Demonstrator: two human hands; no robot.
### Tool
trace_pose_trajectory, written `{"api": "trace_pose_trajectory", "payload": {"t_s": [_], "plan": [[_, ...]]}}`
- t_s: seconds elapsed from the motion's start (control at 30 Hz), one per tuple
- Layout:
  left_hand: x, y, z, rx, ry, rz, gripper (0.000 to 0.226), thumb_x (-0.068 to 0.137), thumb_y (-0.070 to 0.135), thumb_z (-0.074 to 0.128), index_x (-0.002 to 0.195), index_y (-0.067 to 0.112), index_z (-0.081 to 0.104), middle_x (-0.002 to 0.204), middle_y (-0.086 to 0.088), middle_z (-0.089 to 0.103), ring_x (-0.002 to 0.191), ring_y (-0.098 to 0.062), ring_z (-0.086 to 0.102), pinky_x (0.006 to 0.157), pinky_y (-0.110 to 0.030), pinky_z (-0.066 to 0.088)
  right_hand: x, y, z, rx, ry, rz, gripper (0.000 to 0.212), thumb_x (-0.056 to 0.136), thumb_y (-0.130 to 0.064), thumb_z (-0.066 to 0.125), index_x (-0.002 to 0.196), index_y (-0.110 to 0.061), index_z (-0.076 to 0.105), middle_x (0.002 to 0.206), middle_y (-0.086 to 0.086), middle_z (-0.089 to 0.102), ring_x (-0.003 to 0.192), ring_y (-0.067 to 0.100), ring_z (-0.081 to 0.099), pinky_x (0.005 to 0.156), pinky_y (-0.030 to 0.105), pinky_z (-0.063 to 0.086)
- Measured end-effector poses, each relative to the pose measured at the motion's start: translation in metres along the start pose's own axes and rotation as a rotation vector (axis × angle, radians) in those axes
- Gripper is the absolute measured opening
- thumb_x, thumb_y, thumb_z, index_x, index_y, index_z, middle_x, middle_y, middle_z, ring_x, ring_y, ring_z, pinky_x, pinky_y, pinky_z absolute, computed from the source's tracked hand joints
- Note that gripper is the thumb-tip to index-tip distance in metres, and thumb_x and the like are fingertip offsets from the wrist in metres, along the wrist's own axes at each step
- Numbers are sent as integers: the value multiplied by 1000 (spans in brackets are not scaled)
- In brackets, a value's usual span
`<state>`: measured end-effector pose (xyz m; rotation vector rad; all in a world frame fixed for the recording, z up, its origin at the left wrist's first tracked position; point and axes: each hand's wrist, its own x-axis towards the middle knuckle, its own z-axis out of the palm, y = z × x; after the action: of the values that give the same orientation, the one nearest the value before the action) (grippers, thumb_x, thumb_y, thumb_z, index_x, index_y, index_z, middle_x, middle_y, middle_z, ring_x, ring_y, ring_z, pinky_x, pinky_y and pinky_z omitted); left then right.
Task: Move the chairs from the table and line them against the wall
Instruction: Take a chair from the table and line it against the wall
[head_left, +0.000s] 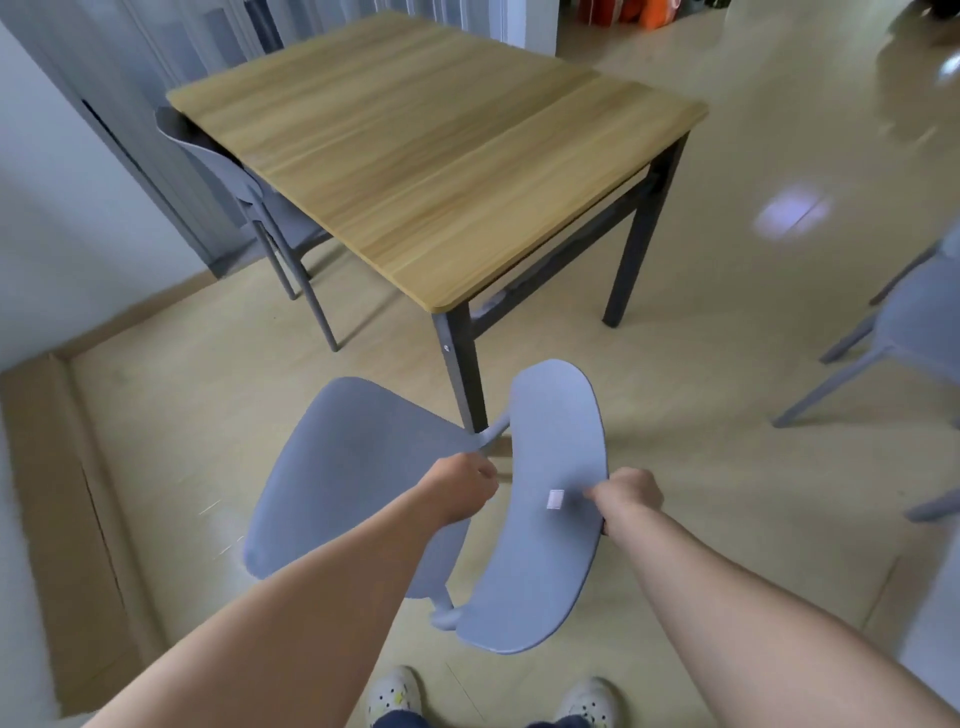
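- The fingers (480, 470) of the left hand (460, 486) are curled closed around the inner edge of the grey chair's backrest (550, 467), in the gap between backrest and seat.
- The fingers (597, 493) of the right hand (628, 493) are folded over the outer edge of the same backrest, thumb side on the rear face, gripping it.
- The held chair (353, 467) lies between the two forearms and just ahead of the person, its seat to the left of the left hand and its backrest directly under both hands; whether its legs touch the floor cannot be told.
- A small white sticker (555, 499) sits on the backrest just beside the right fingertips.
- The chair is near the front corner leg of the wooden table (415, 156), apart from the tabletop.
- Chairs counted: three grey ones in view. One is in the hands; a second chair (228, 171) is tucked under the table's far left side, close to the grey wall panels; a third chair (914, 322) stands well apart at the right edge, only partly in view.
- One table, wood-grain top on a dark metal frame.
- Two hands, both bare, and two white shoes (395, 696) at the bottom edge.
- A light-coloured wall (52, 208) with a wooden skirting runs along the left.
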<state>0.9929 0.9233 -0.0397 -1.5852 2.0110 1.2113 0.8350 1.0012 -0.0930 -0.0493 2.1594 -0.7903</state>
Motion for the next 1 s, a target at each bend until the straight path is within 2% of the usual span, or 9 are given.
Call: {"api": "trace_pose_trajectory", "payload": {"t_s": [0.1,0.17,0.23,0.47,0.6,0.67,0.73,0.87,1.0], "plan": [[5,44,22,39,-34,48,24,97,18,38,110,21,57,99,-4,54,70,-16,47,65,-24,39,22,7,-49,43,85,-19,40,83,3,55,54,-12,33,64,8,44,53,22,41,47,25,36],[8,75,38,59,-59,76,32,97,21,39,124,20,56,111,-6,58,75,-16,51,67,-23,41,37,14,-81,100,150,-17,40,83,2,56,55,-13,31,61,5,40,51,19,35,51,25,34],[10,101,52,71,-80,97,34,97,23,40,128,19,54,111,-6,56,81,-18,51,67,-23,42,48,22,-107,145,199,-20,36,81,1,56,57,-13,33,69,7,46,62,22,41,61,27,37],[19,183,102,55,-164,171,34,95,21,42,125,18,57,107,-5,56,76,-15,52,61,-20,40,77,35,-190,187,321,-65,35,81,1,55,58,-14,34,59,0,38,69,24,40,60,26,34],[38,229,116,-8,-187,205,35,92,16,44,123,15,59,102,-7,58,78,-17,56,52,-19,37,97,37,-231,164,374,-92,35,81,2,55,58,-14,35,57,0,36,70,24,39,48,22,25],[51,256,122,15,-204,241,32,92,15,44,120,15,59,98,-7,58,67,-14,52,51,-20,36,111,37,-251,161,408,-89,27,80,2,54,63,-12,39,58,1,37,68,23,38,48,21,24],[63,279,125,43,-230,281,28,93,15,44,115,16,60,92,-5,58,66,-13,49,53,-20,35,125,34,-265,185,433,-80,24,79,1,53,64,-12,40,61,3,39,65,23,36,48,22,25],[96,333,133,122,-283,337,13,90,13,42,86,21,51,76,0,50,74,-20,42,58,-23,32,157,21,-296,232,472,-26,13,80,-3,56,72,-11,49,68,6,48,70,24,44,50,25,29],[127,394,129,201,-307,408,12,93,15,41,91,20,52,74,3,49,59,-13,40,52,-20,32,187,-6,-327,208,494,-16,13,85,-6,54,74,-8,49,60,0,44,71,25,45,46,22,27]]}}
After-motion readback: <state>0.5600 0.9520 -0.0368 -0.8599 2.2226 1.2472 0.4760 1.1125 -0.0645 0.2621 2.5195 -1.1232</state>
